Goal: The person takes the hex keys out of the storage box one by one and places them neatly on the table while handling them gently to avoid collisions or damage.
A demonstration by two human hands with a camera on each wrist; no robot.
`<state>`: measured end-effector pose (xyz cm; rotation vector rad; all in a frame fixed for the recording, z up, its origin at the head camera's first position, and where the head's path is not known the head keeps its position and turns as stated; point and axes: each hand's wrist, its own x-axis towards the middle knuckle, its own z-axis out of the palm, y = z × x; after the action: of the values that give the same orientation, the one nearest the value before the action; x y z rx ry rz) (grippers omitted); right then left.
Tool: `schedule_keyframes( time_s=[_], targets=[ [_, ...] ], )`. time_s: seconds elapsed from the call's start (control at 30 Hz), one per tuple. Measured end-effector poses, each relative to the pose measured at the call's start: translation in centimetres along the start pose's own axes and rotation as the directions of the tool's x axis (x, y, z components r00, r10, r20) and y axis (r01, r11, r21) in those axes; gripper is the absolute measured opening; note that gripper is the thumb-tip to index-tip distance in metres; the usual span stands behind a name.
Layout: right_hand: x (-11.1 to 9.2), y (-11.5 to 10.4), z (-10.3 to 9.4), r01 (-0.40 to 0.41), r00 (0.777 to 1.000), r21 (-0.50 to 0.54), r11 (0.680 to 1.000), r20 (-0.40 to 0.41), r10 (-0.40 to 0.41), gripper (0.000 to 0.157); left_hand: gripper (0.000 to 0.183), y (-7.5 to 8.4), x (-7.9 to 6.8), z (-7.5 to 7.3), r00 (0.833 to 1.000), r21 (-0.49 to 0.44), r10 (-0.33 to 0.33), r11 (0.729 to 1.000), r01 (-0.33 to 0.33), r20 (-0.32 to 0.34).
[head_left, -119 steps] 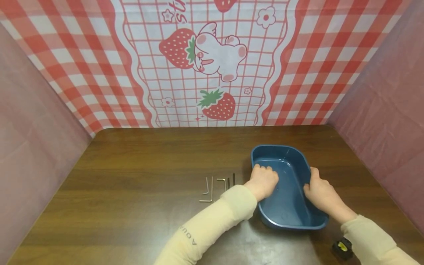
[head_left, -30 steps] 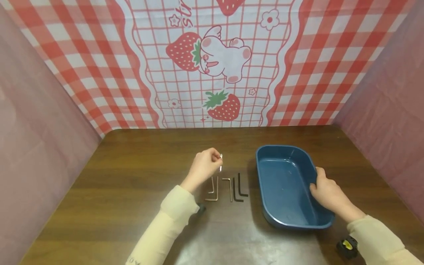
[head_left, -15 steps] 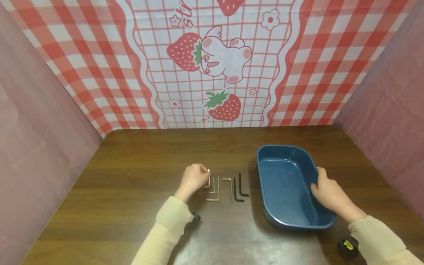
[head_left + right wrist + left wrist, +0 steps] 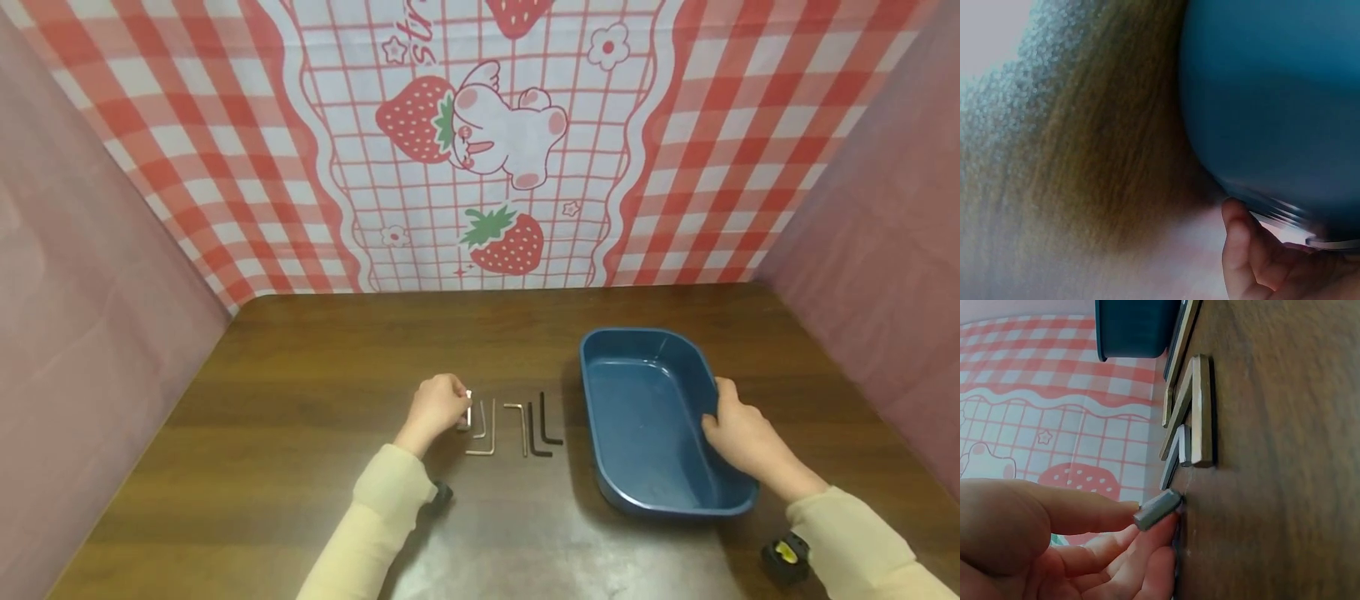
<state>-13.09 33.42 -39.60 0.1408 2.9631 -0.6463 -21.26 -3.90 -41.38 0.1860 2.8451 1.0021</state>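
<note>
Low over the table, at the left end of a row of hex keys, my left hand (image 4: 437, 410) pinches a silver hex key (image 4: 468, 410). In the left wrist view this hex key (image 4: 1157, 510) lies between thumb and fingers, its short end toward the camera, the fingers close to the tabletop. Right beside it lie a small silver hex key (image 4: 482, 421) and a larger one (image 4: 492, 429). Farther right are another silver hex key (image 4: 522, 427) and two black ones (image 4: 533, 433). My right hand (image 4: 742, 429) grips the right rim of a blue plastic tub (image 4: 637, 504).
The brown wooden table (image 4: 322, 350) ends at a checked strawberry cloth (image 4: 502, 167) behind. Pink cloths (image 4: 862, 192) hang at both sides. A black device with a yellow spot (image 4: 786, 557) is by the right wrist.
My left hand has gone from the tub to above the row with a silver hex key, then down and left to the row's left end. The right hand keeps its grip.
</note>
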Motion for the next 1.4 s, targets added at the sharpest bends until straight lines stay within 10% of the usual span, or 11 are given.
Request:
schedule_keyframes(
  time_s=[1.4],
  targets=[
    [-0.12,-0.22,-0.05,0.001,1.0,-0.008,1.0,0.004,-0.001,0.057,0.009,-0.28,0.0,0.36,1.0,-0.014,0.01,1.0,-0.01,0.009]
  ],
)
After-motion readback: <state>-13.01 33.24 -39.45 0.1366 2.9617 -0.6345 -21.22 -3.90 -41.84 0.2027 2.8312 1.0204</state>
